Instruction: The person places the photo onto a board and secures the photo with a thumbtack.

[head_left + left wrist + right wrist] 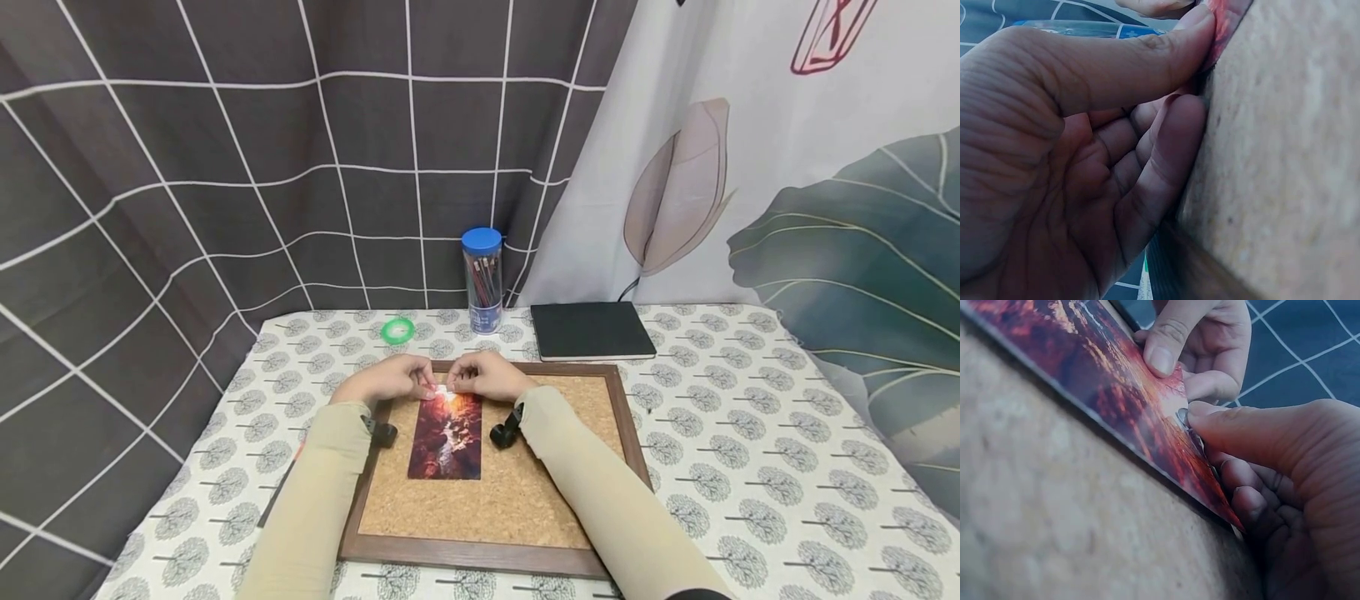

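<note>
Centre of frame: left hand (pixel 390 380) pins the top edge of the red canyon photo print (pixel 446 436) flat on the wood-framed cork board (pixel 525 492), steadying it while right hand (pixel 487 377) thumb presses a small silver pushpin (pixel 1182 417) in.

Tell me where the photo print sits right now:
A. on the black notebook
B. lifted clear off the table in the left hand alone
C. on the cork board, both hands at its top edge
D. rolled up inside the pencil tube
C: the photo print lies flat on the cork board, with the left hand and the right hand meeting at its top edge, thumbs pressing there in the wrist views.
</note>
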`<state>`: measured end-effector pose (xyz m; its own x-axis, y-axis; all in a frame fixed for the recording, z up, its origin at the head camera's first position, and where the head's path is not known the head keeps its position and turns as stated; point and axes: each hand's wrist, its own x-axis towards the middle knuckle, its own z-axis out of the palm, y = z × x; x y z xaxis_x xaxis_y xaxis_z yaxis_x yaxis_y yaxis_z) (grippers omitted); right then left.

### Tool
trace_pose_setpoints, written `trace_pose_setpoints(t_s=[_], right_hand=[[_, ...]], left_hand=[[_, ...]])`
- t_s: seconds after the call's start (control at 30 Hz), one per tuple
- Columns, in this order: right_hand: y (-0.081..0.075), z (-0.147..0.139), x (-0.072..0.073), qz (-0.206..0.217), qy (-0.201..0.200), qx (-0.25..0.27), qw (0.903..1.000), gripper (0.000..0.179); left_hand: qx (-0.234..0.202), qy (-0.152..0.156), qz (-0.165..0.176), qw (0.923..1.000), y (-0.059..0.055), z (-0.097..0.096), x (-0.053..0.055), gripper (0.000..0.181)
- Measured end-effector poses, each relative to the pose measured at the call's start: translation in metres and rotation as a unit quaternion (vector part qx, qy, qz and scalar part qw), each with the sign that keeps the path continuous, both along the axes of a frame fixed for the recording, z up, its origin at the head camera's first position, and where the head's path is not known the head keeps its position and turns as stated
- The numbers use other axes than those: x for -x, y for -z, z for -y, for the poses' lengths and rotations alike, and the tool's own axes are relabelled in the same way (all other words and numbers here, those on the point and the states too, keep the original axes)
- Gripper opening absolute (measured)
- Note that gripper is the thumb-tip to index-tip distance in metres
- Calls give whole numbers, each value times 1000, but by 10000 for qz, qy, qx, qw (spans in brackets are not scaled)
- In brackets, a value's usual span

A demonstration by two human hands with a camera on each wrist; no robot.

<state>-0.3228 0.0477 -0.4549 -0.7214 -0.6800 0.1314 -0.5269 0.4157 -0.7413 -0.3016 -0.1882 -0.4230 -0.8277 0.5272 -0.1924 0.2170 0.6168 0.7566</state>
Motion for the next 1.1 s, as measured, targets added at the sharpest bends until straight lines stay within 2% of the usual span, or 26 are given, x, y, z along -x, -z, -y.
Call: trace_pose_setpoints(t_s=[0.57, 0.93, 1.1], right_hand=[[-5, 2, -4, 72, 139, -213, 9997, 4], [-6, 3, -4, -26, 87, -200, 9998, 4], [-5, 1, -4, 58, 70, -108, 9999, 4]], left_hand=[[-105, -64, 81, 9999, 2, 0, -1, 15], [-55, -36, 17, 10000, 3, 1, 0, 15], [-37, -14, -8, 10000, 3, 0, 0, 15]])
